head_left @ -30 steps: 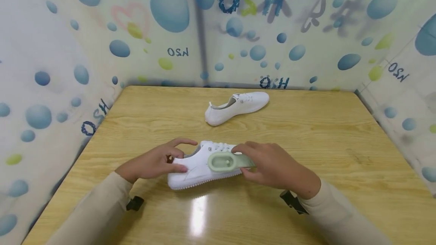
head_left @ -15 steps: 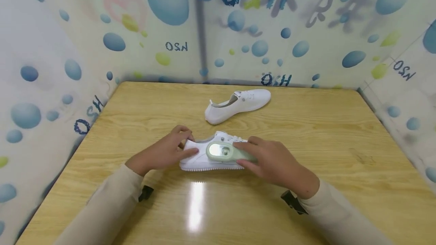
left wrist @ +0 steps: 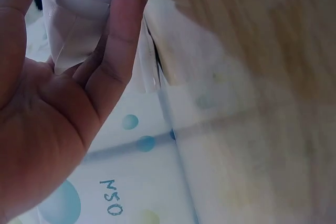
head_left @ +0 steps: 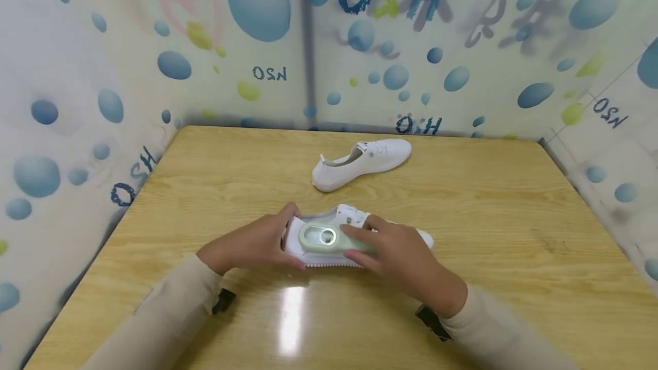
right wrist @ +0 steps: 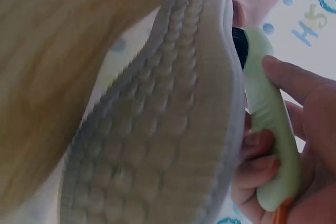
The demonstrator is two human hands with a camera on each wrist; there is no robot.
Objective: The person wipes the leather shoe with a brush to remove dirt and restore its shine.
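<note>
Fingers of the left hand (head_left: 257, 244) grip the white sneaker (head_left: 324, 258) by its heel, seemingly steadying it against the green brush (head_left: 341, 240) the right hand (head_left: 398, 253) grasps beside them.

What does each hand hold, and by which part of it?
The left hand holds the nearer white shoe by its heel; the right hand grips the green brush by its handle.

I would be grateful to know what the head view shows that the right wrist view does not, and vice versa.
Only the head view shows the second white shoe and the oval recess on the green tool. Only the right wrist view shows the bumpy sole, the tool's dark side and an orange piece at its handle end. Both show the held shoe, green tool, left hand and right hand.
</note>
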